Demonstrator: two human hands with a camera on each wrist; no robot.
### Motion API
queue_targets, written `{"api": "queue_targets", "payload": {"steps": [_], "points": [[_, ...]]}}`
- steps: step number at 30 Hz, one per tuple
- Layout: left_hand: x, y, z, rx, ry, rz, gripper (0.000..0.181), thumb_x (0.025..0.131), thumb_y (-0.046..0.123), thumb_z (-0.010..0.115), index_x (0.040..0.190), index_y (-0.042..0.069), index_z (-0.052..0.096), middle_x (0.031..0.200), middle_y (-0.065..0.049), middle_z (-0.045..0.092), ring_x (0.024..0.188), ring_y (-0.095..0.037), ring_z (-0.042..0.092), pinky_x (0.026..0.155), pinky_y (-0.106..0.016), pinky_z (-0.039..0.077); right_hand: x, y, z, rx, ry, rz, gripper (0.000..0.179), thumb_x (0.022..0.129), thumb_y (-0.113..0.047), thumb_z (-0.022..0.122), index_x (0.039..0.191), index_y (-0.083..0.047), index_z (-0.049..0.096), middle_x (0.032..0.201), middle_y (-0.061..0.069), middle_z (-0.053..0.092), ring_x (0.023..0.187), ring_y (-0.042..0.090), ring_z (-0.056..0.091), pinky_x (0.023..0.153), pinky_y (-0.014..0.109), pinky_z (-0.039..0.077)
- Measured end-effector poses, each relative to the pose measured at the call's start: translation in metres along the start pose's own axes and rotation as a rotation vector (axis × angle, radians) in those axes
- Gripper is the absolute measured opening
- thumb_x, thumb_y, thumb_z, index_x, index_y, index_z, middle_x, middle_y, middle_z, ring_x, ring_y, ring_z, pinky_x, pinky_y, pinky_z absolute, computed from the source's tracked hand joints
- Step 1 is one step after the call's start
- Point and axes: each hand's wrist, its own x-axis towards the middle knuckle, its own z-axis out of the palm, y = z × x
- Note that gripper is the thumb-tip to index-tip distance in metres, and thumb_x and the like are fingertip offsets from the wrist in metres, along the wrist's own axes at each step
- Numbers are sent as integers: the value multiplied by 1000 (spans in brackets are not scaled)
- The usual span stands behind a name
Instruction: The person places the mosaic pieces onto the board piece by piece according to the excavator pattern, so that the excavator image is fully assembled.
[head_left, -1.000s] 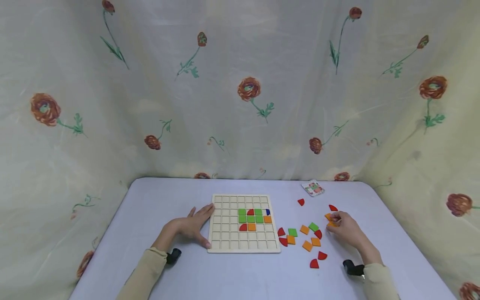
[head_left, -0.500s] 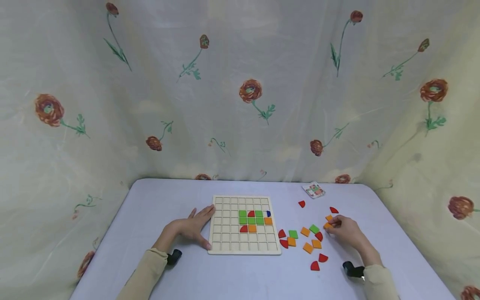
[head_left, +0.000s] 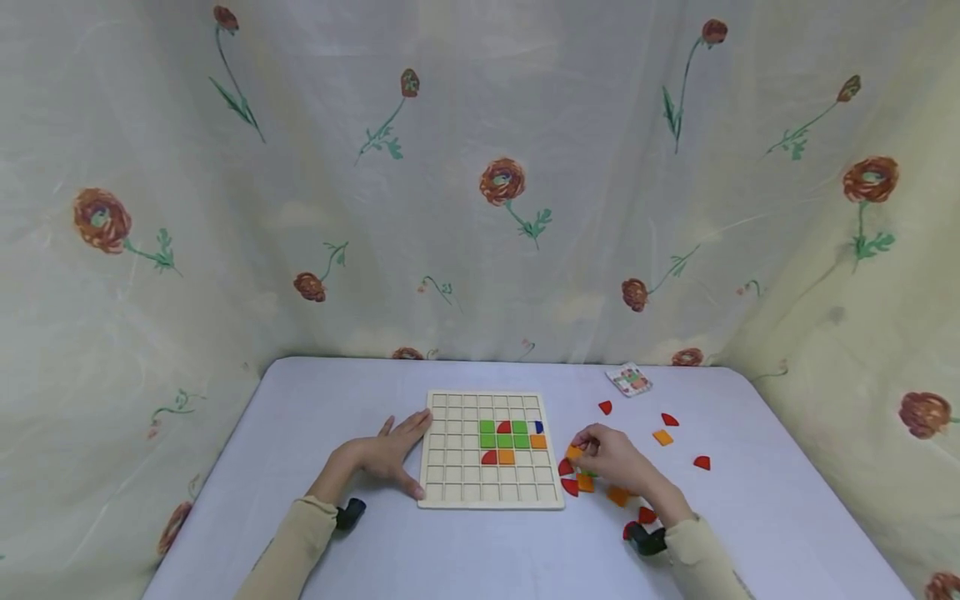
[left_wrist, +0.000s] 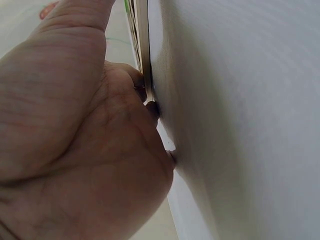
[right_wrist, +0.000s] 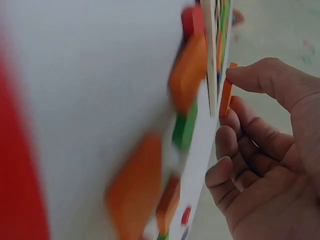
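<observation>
A cream grid board [head_left: 457, 492] lies mid-table, with green, red, orange and blue tiles in some of its squares. My left hand [head_left: 390, 454] rests along the board's left edge, thumb and fingers spread straight; the left wrist view shows its palm [left_wrist: 100, 145] beside the board's side. My right hand [head_left: 618, 462] is just right of the board and pinches an orange square tile [right_wrist: 227, 95] between thumb and index finger. In the right wrist view the other fingers [right_wrist: 222, 175] curl loosely below it. Loose tiles under this hand are partly hidden.
Red quarter-circle tiles [head_left: 569, 487] and orange squares [head_left: 585, 482] lie close to the board's right side. Farther right are another orange square [head_left: 662, 437] and a red piece [head_left: 702, 462]. A small patterned card [head_left: 629, 380] lies near the back edge.
My right hand has picked up an orange square from the right-hand pieces and carried it left towards the board. A red piece it covered now shows. My left hand has stayed put.
</observation>
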Motion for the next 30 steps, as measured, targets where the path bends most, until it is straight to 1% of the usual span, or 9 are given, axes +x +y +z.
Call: {"api": "queue_targets", "payload": {"steps": [3, 6, 8, 11, 14, 18, 23, 26, 30], "points": [[1, 0, 0, 4, 0, -2, 130, 64, 65, 78, 156, 9, 4, 164, -5, -4, 152, -23, -4, 120, -53, -6, 4, -18, 15, 16, -49, -47, 26, 81, -16, 77, 103, -11, 63, 85, 1, 59, 77, 16, 51, 60, 23, 46], [1, 1, 0, 8, -1, -7, 131, 64, 65, 78, 156, 10, 4, 164, -3, -4, 152, -22, -4, 120, -52, -6, 8, -31, 27, 2, -87, -111, 25, 81, -16, 78, 101, -11, 64, 87, 0, 58, 79, 15, 51, 62, 22, 46], [2, 2, 0, 6, 0, -7, 131, 63, 66, 78, 156, 10, 4, 164, -3, -4, 152, -22, -4, 120, -52, -6, 12, -38, 33, -23, -107, -157, 22, 81, -16, 77, 99, -12, 66, 88, -1, 58, 79, 15, 51, 64, 22, 45], [2, 2, 0, -2, -2, -5, 131, 63, 65, 79, 156, 11, 4, 164, -3, -4, 152, -21, -4, 121, -52, -6, 17, -43, 39, -61, -127, -202, 17, 82, -14, 75, 97, -13, 68, 87, -2, 58, 78, 14, 51, 64, 21, 45], [2, 3, 0, -1, -8, -2, 131, 63, 66, 78, 156, 11, 3, 164, -2, -5, 151, -20, -5, 121, -51, -6, 22, -46, 42, -81, -130, -211, 15, 82, -12, 74, 96, -14, 68, 87, -3, 58, 77, 14, 51, 64, 22, 45], [1, 4, -1, 4, -7, 4, 130, 65, 65, 78, 156, 10, 4, 164, -4, -4, 151, -22, -4, 121, -52, -5, 27, -49, 42, -91, -131, -222, 15, 81, -10, 74, 93, -14, 67, 88, -4, 59, 77, 13, 52, 66, 23, 46], [-1, 5, -4, 0, -12, 7, 129, 66, 62, 79, 156, 9, 4, 164, -5, -4, 151, -23, -4, 120, -52, -6, 29, -52, 40, -115, -163, -248, 14, 81, -10, 76, 92, -13, 68, 89, -3, 60, 77, 13, 53, 67, 24, 47], [-1, 5, -3, 1, -12, 3, 129, 66, 62, 79, 156, 8, 4, 164, -6, -4, 151, -23, -4, 120, -53, -5, 29, -52, 40, -119, -178, -244, 14, 81, -11, 76, 93, -13, 69, 90, -4, 61, 78, 13, 54, 69, 24, 48], [-2, 3, -2, 5, -6, -6, 129, 66, 62, 79, 156, 9, 5, 164, -5, -3, 152, -23, -3, 121, -52, -5, 28, -51, 42, -111, -170, -223, 14, 82, -14, 76, 95, -15, 70, 91, -4, 61, 79, 12, 53, 70, 23, 48]]}}
